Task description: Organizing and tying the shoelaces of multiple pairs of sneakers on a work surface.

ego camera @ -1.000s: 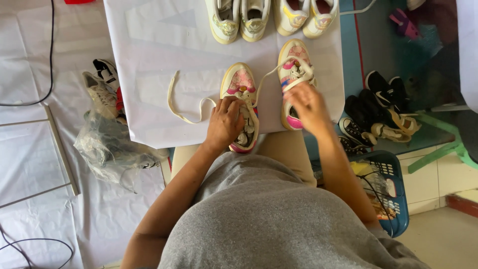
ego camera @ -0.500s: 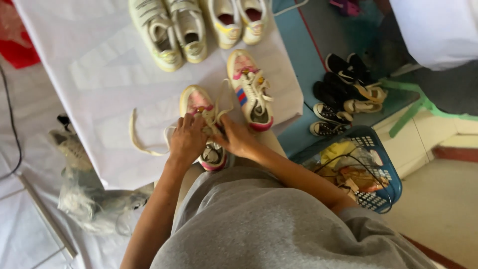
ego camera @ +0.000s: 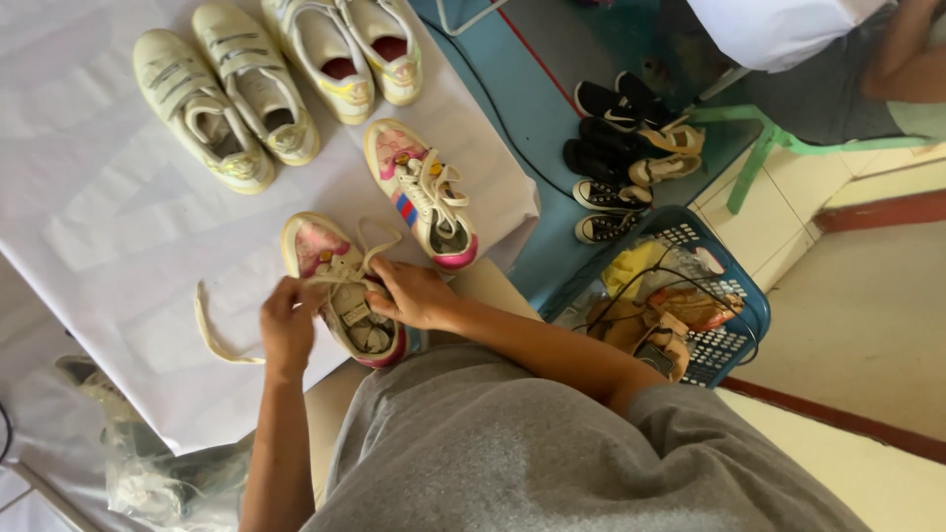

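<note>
Near the front edge of the table (ego camera: 118, 246), which is draped in a white sheet, a cream sneaker with a pink lining (ego camera: 340, 291) lies with its toe pointing away from the person. Both hands work at its laces. The left hand (ego camera: 288, 323) has its fingers pinched shut on a cream lace (ego camera: 212, 335) that runs out in a loose curve over the sheet towards the table's left side. The right hand (ego camera: 416, 294) rests against the shoe's right flank, fingers curled and closed on the lacing over the tongue.

Just beside it, closer to the table's right edge, lies the matching sneaker (ego camera: 422, 193), laced, with red and blue stripes on its side. Towards the far edge lie two pairs: pale strap-fastened shoes (ego camera: 225, 94) on the left, and cream shoes with red insides (ego camera: 345, 49) next to them.

Off the table's right side, dark sneakers (ego camera: 616, 148) sit in a heap on the blue floor, and a blue plastic basket (ego camera: 734, 335) holds cords and odds and ends. Below the table's left corner lies a crumpled clear plastic bag (ego camera: 158, 473).
</note>
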